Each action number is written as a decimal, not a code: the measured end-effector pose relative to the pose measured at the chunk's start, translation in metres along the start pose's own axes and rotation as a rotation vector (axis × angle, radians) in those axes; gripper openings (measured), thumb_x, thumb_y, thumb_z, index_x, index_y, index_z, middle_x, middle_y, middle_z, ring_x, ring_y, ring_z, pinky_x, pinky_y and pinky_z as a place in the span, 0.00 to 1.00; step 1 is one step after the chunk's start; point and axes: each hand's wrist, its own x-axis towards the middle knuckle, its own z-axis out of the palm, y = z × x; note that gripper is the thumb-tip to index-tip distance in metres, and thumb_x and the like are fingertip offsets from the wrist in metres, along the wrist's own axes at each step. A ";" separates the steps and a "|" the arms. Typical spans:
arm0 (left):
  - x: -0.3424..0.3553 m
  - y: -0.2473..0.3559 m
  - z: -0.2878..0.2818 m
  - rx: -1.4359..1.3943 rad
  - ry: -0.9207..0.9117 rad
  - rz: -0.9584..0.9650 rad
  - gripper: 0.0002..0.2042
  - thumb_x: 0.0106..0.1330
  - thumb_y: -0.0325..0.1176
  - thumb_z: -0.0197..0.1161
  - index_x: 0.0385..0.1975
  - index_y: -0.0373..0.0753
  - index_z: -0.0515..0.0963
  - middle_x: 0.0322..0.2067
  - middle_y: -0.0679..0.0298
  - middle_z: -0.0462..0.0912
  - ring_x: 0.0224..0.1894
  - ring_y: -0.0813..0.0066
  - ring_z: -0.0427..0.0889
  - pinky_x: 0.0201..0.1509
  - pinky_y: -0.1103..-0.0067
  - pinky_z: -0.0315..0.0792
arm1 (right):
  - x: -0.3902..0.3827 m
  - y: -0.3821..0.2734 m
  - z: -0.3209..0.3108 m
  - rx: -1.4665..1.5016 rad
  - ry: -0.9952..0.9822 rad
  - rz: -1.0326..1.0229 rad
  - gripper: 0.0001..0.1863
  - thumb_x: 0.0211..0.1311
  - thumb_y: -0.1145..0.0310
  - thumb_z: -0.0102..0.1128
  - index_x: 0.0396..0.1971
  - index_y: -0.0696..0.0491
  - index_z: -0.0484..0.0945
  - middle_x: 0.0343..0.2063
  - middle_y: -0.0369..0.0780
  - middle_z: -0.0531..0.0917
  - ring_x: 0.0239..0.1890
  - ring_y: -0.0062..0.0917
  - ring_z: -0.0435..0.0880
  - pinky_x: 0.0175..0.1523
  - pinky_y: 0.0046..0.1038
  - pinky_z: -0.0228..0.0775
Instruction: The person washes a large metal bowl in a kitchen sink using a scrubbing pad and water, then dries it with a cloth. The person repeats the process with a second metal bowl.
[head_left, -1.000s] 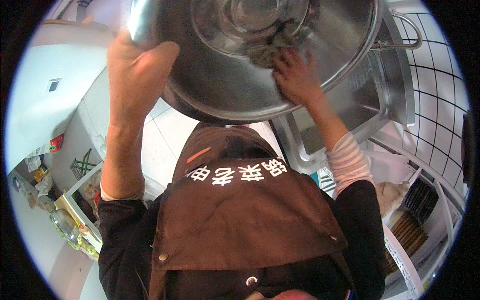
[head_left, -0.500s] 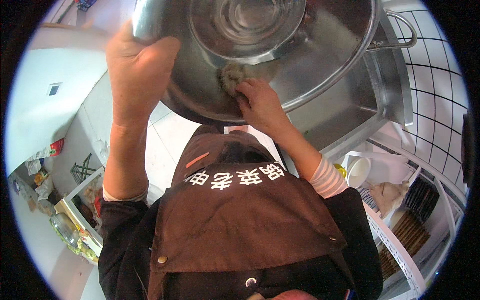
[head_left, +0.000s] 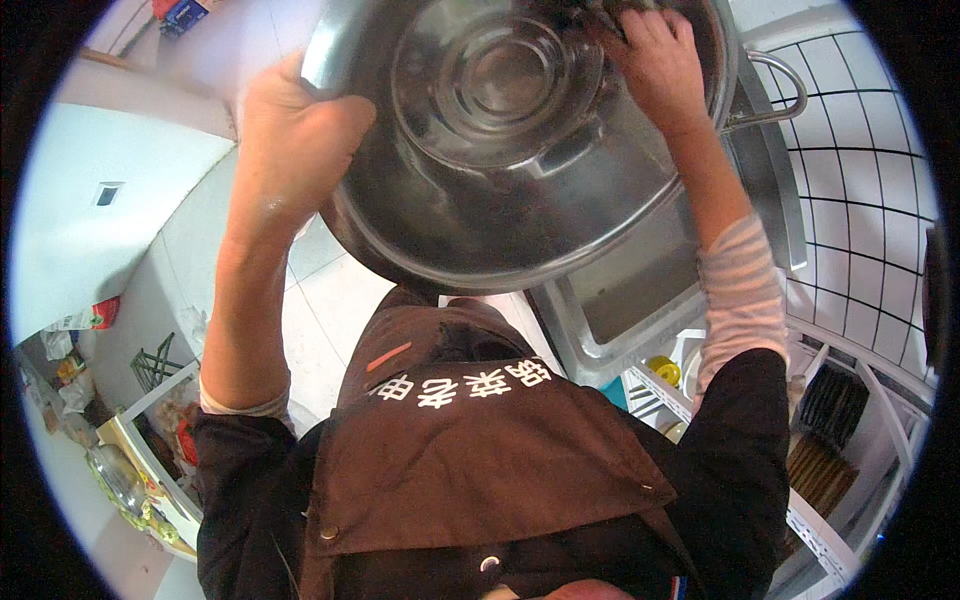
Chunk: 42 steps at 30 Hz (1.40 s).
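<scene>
A large stainless steel pot (head_left: 440,225) is tilted with its opening toward me, and its ringed base shows in the middle. My left hand (head_left: 300,140) is closed over the pot's left rim, thumb on the inner side. Up at the far right of the inside, my right hand (head_left: 655,60) presses a scouring pad (head_left: 592,18) to the metal. The pad looks dark there and is partly covered by the fingers. A loop handle (head_left: 785,85) sticks out from the pot's right side.
Under the pot's right side is a metal sink (head_left: 575,330). A white rack (head_left: 815,530) stands at the lower right, below a wall with a black grid (head_left: 850,170). To the left are a white cabinet (head_left: 120,210) and a crate of goods (head_left: 180,430).
My right hand has carried the scouring pad from the near inner wall to the far right. The pot has shifted slightly toward me, my left hand still on its rim.
</scene>
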 end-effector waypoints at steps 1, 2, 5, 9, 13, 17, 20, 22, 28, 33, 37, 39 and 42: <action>0.000 0.000 -0.001 0.005 -0.001 -0.001 0.08 0.50 0.21 0.57 0.31 0.31 0.78 0.20 0.68 0.77 0.23 0.82 0.73 0.28 0.80 0.68 | 0.011 0.003 0.003 0.017 0.032 -0.011 0.15 0.57 0.69 0.58 0.44 0.58 0.81 0.47 0.50 0.79 0.52 0.43 0.77 0.60 0.41 0.67; 0.001 -0.001 0.000 0.001 -0.010 -0.002 0.09 0.50 0.21 0.57 0.31 0.31 0.78 0.20 0.68 0.77 0.23 0.82 0.73 0.28 0.80 0.68 | 0.012 0.009 0.011 -0.013 0.078 -0.031 0.17 0.58 0.69 0.57 0.47 0.51 0.80 0.48 0.45 0.78 0.50 0.40 0.76 0.57 0.40 0.66; 0.004 -0.002 -0.001 0.032 -0.004 0.017 0.11 0.49 0.21 0.56 0.33 0.30 0.79 0.20 0.68 0.77 0.23 0.82 0.73 0.28 0.80 0.69 | -0.029 0.013 0.044 -0.248 -0.021 -0.081 0.20 0.60 0.68 0.55 0.53 0.41 0.80 0.52 0.37 0.75 0.47 0.33 0.73 0.51 0.40 0.65; 0.004 -0.011 0.006 -0.050 0.126 0.077 0.11 0.49 0.22 0.56 0.33 0.30 0.79 0.19 0.69 0.76 0.23 0.82 0.73 0.28 0.81 0.69 | -0.101 -0.085 0.045 0.070 -0.373 0.228 0.21 0.54 0.71 0.56 0.49 0.45 0.81 0.51 0.43 0.76 0.55 0.41 0.72 0.58 0.47 0.64; 0.008 -0.015 0.004 -0.062 0.069 0.047 0.09 0.49 0.22 0.56 0.31 0.29 0.78 0.18 0.69 0.76 0.22 0.82 0.72 0.27 0.81 0.69 | -0.109 -0.151 0.032 0.959 -0.589 0.385 0.23 0.51 0.71 0.60 0.51 0.47 0.81 0.51 0.47 0.81 0.52 0.46 0.80 0.58 0.43 0.71; 0.002 -0.027 0.008 -0.035 0.051 0.030 0.09 0.50 0.22 0.56 0.31 0.29 0.78 0.19 0.70 0.76 0.22 0.84 0.71 0.26 0.81 0.68 | -0.115 -0.118 0.074 1.272 -0.360 1.178 0.21 0.55 0.70 0.62 0.51 0.56 0.79 0.46 0.50 0.83 0.46 0.46 0.83 0.51 0.39 0.76; -0.009 -0.029 0.016 -0.145 0.033 -0.016 0.08 0.50 0.22 0.56 0.30 0.28 0.78 0.19 0.70 0.76 0.23 0.86 0.70 0.27 0.82 0.69 | -0.108 -0.100 0.079 1.329 -0.174 1.462 0.20 0.60 0.69 0.61 0.51 0.61 0.76 0.44 0.50 0.83 0.44 0.43 0.84 0.44 0.38 0.78; -0.020 -0.036 0.026 -0.236 0.033 -0.053 0.09 0.50 0.22 0.56 0.31 0.29 0.78 0.19 0.70 0.76 0.23 0.86 0.70 0.27 0.82 0.69 | -0.090 -0.082 0.076 1.524 -0.100 1.629 0.20 0.63 0.68 0.59 0.51 0.62 0.75 0.43 0.50 0.83 0.43 0.42 0.84 0.41 0.39 0.79; -0.036 -0.049 0.040 -0.375 -0.074 -0.247 0.13 0.50 0.20 0.54 0.36 0.30 0.79 0.24 0.72 0.78 0.25 0.86 0.72 0.29 0.84 0.69 | -0.013 -0.031 0.089 1.703 0.319 1.643 0.15 0.65 0.69 0.55 0.44 0.66 0.77 0.38 0.48 0.82 0.35 0.33 0.82 0.30 0.32 0.76; -0.026 -0.060 0.042 -0.358 -0.097 -0.271 0.13 0.49 0.20 0.55 0.37 0.31 0.79 0.26 0.71 0.79 0.28 0.86 0.73 0.31 0.84 0.70 | 0.048 -0.068 0.135 1.123 0.151 1.021 0.22 0.56 0.65 0.57 0.46 0.65 0.76 0.44 0.55 0.83 0.46 0.48 0.82 0.53 0.41 0.73; -0.024 -0.063 0.039 -0.344 -0.013 -0.355 0.13 0.47 0.18 0.55 0.35 0.33 0.78 0.26 0.67 0.79 0.27 0.80 0.75 0.32 0.82 0.70 | 0.079 -0.171 0.072 1.313 -0.162 0.468 0.22 0.53 0.64 0.56 0.47 0.58 0.76 0.46 0.53 0.81 0.50 0.45 0.80 0.56 0.39 0.70; -0.019 -0.073 0.031 -0.319 0.019 -0.386 0.14 0.46 0.19 0.55 0.35 0.32 0.78 0.26 0.66 0.78 0.26 0.79 0.75 0.32 0.82 0.70 | 0.050 -0.203 0.041 1.475 -0.499 0.190 0.22 0.50 0.65 0.55 0.46 0.59 0.77 0.42 0.54 0.82 0.46 0.47 0.81 0.52 0.42 0.72; -0.023 -0.081 0.024 -0.350 0.043 -0.445 0.15 0.45 0.20 0.56 0.36 0.32 0.77 0.27 0.65 0.78 0.27 0.76 0.75 0.33 0.81 0.70 | 0.014 -0.201 0.014 1.338 -1.082 -0.154 0.25 0.47 0.64 0.57 0.47 0.58 0.78 0.41 0.54 0.83 0.46 0.45 0.83 0.51 0.44 0.72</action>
